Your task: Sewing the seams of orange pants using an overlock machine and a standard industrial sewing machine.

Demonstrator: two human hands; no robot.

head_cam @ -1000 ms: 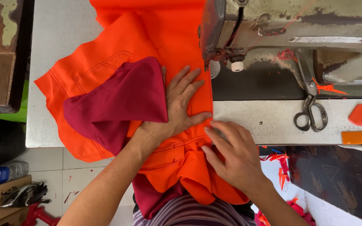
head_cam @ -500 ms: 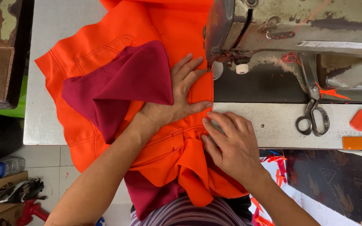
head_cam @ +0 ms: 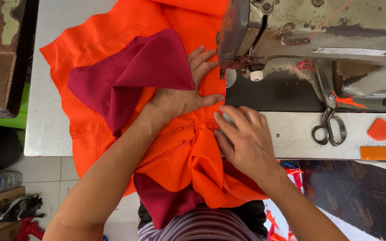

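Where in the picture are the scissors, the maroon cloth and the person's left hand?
scissors (head_cam: 330, 128), head view, on the handle loops.
maroon cloth (head_cam: 132, 73), head view, mid-fold.
left hand (head_cam: 182, 96), head view, back of hand.

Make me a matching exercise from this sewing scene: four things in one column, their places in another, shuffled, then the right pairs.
Things:
1. left hand
2. right hand
3. scissors
4. maroon cloth

Places:
A. lying on the machine bed, right of the hands
B. flat on the orange fabric, fingers toward the needle
C. folded on top of the orange fabric, left of the hands
D. pressing the fabric at the table's near edge

Pairs: 1-B, 2-D, 3-A, 4-C
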